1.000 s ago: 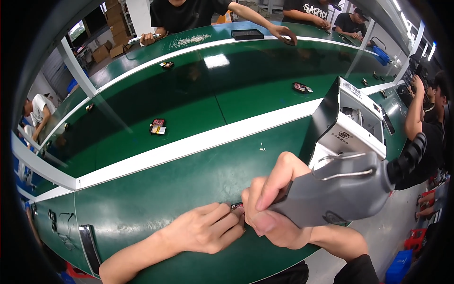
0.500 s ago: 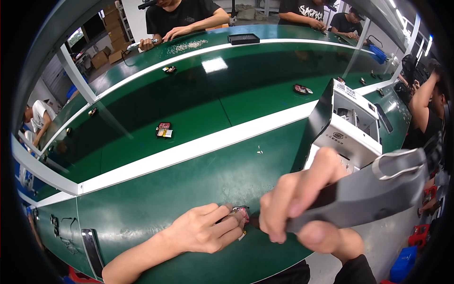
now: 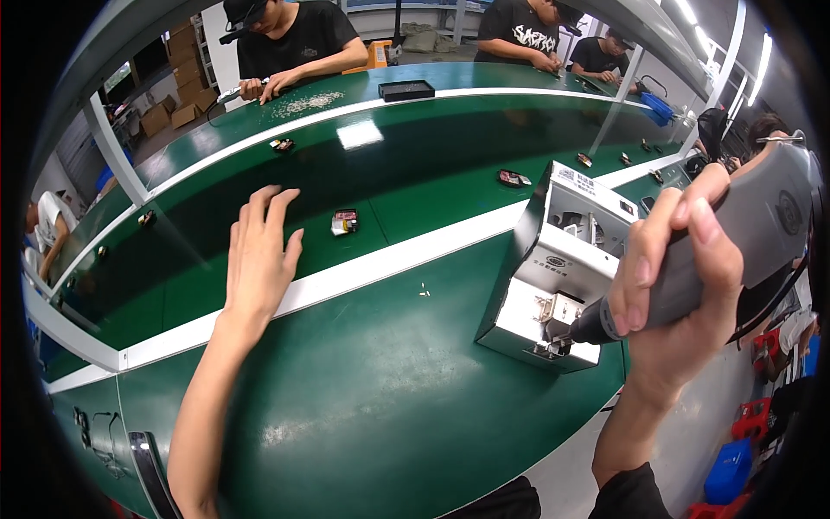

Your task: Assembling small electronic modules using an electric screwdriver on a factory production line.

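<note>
My left hand [image 3: 262,242] reaches over the green belt, fingers spread, holding nothing. Just right of its fingertips lies a small dark-cased device [image 3: 344,222] with red and white parts. My right hand [image 3: 679,259] grips a dark grey electric screwdriver [image 3: 752,233] with a wire hanging loop at its top end. The screwdriver's tip meets the front of a white and black box-shaped screw feeder [image 3: 566,259], at its small metal outlet [image 3: 558,324]. Whether a screw sits on the tip cannot be made out.
Two tiny pale bits [image 3: 424,291] lie on the green bench [image 3: 372,381]. More small devices, one of them [image 3: 513,178] behind the feeder, are spread along the belt. A phone [image 3: 149,463] rests at lower left. Across the belt, people work near a black tray [image 3: 406,90].
My left hand has left the bench and moved forward over the belt, its fingers opening. The small red device it held is gone from the bench. My right hand brought the screwdriver to the feeder.
</note>
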A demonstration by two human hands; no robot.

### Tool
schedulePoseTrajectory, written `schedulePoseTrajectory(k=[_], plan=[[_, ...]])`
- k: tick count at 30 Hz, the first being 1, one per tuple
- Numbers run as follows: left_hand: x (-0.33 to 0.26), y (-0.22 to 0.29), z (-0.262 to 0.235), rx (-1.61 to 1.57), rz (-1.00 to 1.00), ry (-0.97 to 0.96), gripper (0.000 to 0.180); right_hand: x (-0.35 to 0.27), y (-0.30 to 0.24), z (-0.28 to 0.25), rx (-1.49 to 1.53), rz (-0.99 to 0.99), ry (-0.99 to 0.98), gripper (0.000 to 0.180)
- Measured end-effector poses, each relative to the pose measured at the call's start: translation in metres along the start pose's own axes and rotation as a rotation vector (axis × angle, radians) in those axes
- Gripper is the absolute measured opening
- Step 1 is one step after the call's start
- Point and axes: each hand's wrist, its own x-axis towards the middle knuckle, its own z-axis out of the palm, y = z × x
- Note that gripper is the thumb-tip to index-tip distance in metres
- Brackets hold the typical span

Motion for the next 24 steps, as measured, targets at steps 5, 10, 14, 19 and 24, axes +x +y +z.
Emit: schedulePoseTrajectory(k=[5,10,14,19,24], plan=[[-0.028,-0.037,0.008,0.062,-0.214,-0.326,0.042,-0.013,0.004,0.009,-0.116,0.043,0.064,0.022],[-0.034,-0.032,0.013,-0.131,-0.085,-0.160,0.032,-0.016,0.005,0.010,-0.102,0.086,0.047,0.023],[-0.034,-0.025,0.007,-0.147,-0.062,-0.126,0.029,-0.018,0.006,0.011,-0.062,0.125,0.025,0.022],[-0.050,0.006,-0.019,-0.236,0.092,-0.127,0.028,-0.016,0.008,0.010,-0.016,0.168,-0.051,0.022],[-0.105,0.066,-0.051,-0.302,0.372,-0.344,0.032,-0.029,0.003,0.024,0.091,0.313,-0.028,0.027]])
